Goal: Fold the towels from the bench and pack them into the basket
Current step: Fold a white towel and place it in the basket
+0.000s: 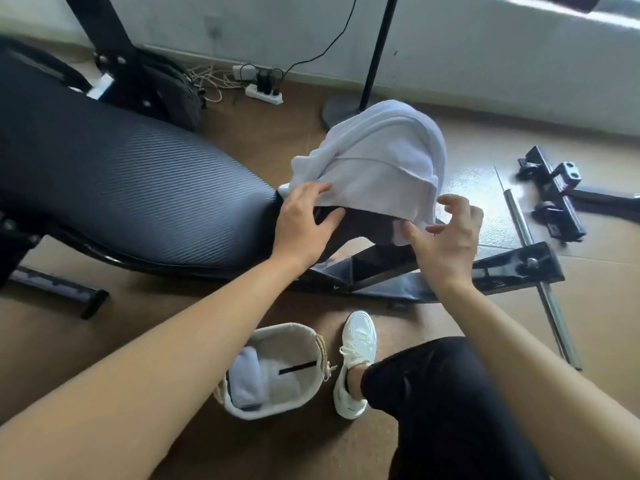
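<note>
A white towel [377, 157] lies draped in a heap over the raised end of the black ribbed bench [131, 188]. My left hand [304, 223] rests on the towel's near left edge, fingers spread flat. My right hand [446, 237] hovers at the towel's near right corner, fingers apart and curled, thumb touching the hem. On the floor below stands a pale fabric basket [298, 332] with rope handles. A folded towel [246, 379] stands upright against its left wall.
My white shoe [356, 358] and black trouser leg [443, 403] are just right of the basket. The bench's black frame [450, 275], a metal bar [540, 271] and loose black parts [554, 192] lie to the right. A lamp stand [346, 105], power strip [265, 93] and cables sit by the wall.
</note>
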